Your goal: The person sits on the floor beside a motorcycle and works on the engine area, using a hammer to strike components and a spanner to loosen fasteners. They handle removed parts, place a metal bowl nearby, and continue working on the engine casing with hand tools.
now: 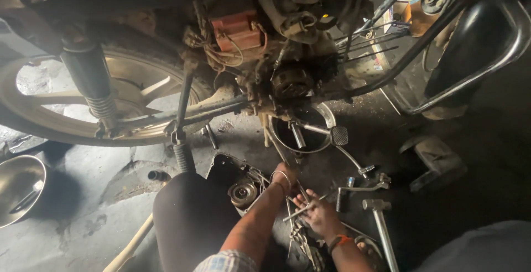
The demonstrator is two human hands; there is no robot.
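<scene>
Our right hand (319, 212) grips a thin rod (301, 210) low on the floor (88, 194); our left hand (283, 177), grasp unclear, reaches under the engine (287, 78). Loose chain (304, 244) nearby could snag.

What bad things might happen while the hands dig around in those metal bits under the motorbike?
The right hand grips a thin metal rod among loose grey metal tools on the dark floor; small parts might roll away unseen. The left hand reaches near the greasy engine cover, where edges could possibly scrape fingers.
</scene>
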